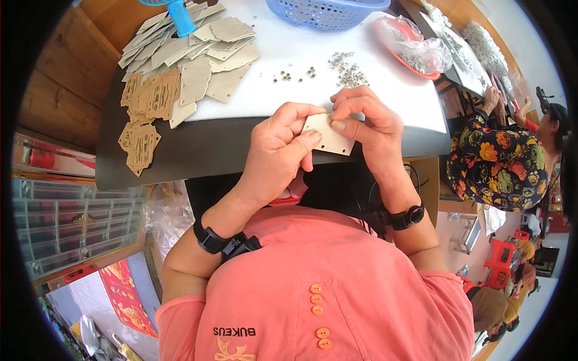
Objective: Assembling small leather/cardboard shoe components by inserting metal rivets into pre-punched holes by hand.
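Observation:
A cream-coloured card (328, 137) with small holes at its corners is held up in front of the table edge. My left hand (278, 141) pinches its left side between thumb and fingers. At the upper right corner of the card, my right hand (372, 120) has thumb and forefinger pressed together; whether a small part sits between them is hidden. On the white table top beyond my hands lie a scatter of small round metal rings (300, 78) and a heap of small silvery metal pieces (349, 72).
Many loose cream cards (195, 75) pile up at the left, with brown printed cards (144, 147) at the table edge. A blue fan (179, 18) stands among them. Farther back are a blue basket (331, 15) and a red tray (430, 75) holding a plastic bag. Another person (497, 153) works at right.

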The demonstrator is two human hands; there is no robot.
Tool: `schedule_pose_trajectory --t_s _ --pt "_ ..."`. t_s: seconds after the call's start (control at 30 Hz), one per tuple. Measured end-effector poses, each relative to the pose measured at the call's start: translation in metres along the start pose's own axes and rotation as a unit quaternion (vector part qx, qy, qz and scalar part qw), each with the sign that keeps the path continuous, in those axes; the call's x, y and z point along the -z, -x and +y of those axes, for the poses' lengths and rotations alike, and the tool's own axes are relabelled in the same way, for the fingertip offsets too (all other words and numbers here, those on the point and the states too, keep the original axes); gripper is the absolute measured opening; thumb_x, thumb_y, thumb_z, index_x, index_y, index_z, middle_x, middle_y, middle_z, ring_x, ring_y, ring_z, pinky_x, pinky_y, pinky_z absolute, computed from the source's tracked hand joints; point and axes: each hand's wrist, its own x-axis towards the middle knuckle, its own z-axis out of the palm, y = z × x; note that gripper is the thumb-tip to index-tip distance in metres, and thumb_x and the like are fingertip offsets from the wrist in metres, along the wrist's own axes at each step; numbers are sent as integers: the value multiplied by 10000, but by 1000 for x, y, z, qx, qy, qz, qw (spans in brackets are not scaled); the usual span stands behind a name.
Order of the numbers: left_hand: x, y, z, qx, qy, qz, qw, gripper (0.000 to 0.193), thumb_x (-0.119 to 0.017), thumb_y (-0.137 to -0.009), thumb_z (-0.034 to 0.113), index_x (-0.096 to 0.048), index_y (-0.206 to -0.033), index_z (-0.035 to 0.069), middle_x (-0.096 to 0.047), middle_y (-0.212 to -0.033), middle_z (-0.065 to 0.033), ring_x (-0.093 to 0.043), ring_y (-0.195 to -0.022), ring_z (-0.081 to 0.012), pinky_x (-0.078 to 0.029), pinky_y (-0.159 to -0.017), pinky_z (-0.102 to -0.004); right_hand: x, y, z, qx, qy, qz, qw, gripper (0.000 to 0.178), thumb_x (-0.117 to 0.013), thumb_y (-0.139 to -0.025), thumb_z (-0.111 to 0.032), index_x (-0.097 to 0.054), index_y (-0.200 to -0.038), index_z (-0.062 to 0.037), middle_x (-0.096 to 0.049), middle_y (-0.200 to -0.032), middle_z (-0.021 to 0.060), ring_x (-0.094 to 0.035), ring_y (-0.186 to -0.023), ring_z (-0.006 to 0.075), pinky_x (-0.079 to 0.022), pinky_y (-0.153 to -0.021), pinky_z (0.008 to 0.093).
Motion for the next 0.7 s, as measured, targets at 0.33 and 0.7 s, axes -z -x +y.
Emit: schedule_pose_trajectory --t_s 0.33,0.7 --pt "1 3 -2 -16 -28 -6 999 307 -611 -951 13 -584 -1253 -28 -698 -887 -64 -551 -570 -38 -387 -449 -169 -6 8 -5 -45 -51 31 997 129 -722 -820 44 -671 -903 -41 -626 -915 0 -573 -921 107 -458 -832 267" --pt "4 9 -15 -114 -116 -7 987 299 -620 -943 -14 -619 -1241 12 -710 -895 -50 -549 -585 -35 -397 -474 -178 -12 9 -29 -218 -140 60 964 111 -704 -862 13 -686 -966 -21 -676 -848 -3 -594 -783 55 -461 -713 212"
